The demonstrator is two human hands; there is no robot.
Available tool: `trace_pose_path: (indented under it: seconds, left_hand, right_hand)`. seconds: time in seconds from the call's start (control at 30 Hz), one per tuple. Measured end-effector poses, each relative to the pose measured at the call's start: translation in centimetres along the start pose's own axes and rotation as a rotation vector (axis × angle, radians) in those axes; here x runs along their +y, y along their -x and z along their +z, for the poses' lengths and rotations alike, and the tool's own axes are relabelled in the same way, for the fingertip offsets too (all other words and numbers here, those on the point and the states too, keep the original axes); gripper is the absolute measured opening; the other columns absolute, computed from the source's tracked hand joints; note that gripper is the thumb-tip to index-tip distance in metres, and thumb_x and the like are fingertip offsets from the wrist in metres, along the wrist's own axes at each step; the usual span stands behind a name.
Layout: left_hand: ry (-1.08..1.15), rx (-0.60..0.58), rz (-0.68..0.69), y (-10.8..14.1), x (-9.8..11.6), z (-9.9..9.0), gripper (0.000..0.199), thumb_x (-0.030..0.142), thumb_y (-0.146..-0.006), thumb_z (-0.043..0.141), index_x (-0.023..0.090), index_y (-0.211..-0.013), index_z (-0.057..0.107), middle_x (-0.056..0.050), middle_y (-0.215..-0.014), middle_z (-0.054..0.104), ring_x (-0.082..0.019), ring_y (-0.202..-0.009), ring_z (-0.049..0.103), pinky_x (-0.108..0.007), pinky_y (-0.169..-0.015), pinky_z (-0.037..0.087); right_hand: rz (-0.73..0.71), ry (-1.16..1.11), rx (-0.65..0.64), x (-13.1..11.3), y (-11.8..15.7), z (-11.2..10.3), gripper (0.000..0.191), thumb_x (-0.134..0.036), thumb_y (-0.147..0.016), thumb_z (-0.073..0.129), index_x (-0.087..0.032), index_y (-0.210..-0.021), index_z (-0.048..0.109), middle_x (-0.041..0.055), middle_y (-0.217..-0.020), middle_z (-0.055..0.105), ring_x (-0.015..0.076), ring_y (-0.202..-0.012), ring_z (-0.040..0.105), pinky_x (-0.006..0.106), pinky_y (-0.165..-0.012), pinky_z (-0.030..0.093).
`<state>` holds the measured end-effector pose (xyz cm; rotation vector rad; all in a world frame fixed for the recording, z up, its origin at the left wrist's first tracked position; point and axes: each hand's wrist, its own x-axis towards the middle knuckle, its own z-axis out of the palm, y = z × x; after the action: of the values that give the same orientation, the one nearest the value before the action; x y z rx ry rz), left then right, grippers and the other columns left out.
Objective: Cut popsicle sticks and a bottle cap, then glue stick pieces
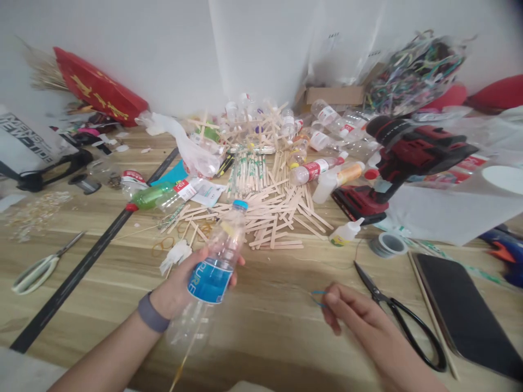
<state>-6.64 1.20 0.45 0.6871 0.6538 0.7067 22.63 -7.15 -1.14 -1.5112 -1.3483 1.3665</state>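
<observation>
My left hand (180,283) is wrapped round a clear plastic water bottle (211,280) with a blue label and a blue cap. The bottle is tilted, cap end away from me. A thin wooden stick (178,371) shows at its lower end; whether it runs inside the bottle I cannot tell. Between the thumb and fingers of my right hand (353,310) is a thin blue loop (317,298), held apart from the bottle. Black-handled scissors (392,307) lie just right of that hand. Craft sticks (281,212) are heaped beyond the bottle.
A red cordless drill (404,163) stands at the right, near a glue bottle (346,233) and a tape roll (388,245). A dark phone (461,305) lies at the right edge. White-handled scissors (44,267) and a black strip (81,267) are on the left.
</observation>
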Motion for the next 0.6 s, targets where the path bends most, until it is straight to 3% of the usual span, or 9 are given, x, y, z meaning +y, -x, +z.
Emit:
trace_pose_path:
  seconds: [0.2, 0.3, 0.6]
  left_hand:
    - [-0.008, 0.063, -0.019, 0.9, 0.5, -0.6, 0.05, 0.047, -0.075, 0.074, 0.012, -0.111, 0.068, -0.011, -0.1, 0.072, -0.019, -0.074, 0.068, -0.027, -0.065, 0.05]
    - [0.007, 0.052, -0.038, 0.8, 0.1, -0.5, 0.048, 0.045, -0.075, 0.075, 0.013, -0.11, 0.068, -0.01, -0.1, 0.072, -0.02, -0.075, 0.069, -0.027, -0.066, 0.05]
    - [0.05, -0.035, -0.049, -1.0, -0.6, 1.1, 0.05, 0.049, -0.072, 0.076, 0.012, -0.106, 0.07, -0.011, -0.097, 0.073, -0.02, -0.072, 0.069, -0.027, -0.064, 0.051]
  right_hand:
    - [0.104, 0.141, 0.075, 3.9, 3.0, -6.0, 0.057, -0.07, -0.084, 0.046, -0.021, -0.058, 0.057, 0.0018, -0.054, 0.054, 0.014, -0.05, 0.048, 0.026, -0.051, 0.042]
    - [0.078, 0.201, 0.056, 5.0, 3.7, -7.1, 0.059, -0.07, -0.085, 0.044, -0.022, -0.053, 0.055, 0.0027, -0.052, 0.053, 0.0142, -0.05, 0.049, 0.025, -0.05, 0.042]
    - [-0.019, 0.249, -0.144, -1.3, 1.0, -1.1, 0.063, -0.078, -0.083, 0.036, -0.022, -0.057, 0.05, 0.0018, -0.055, 0.055, 0.0146, -0.053, 0.051, 0.026, -0.053, 0.039]
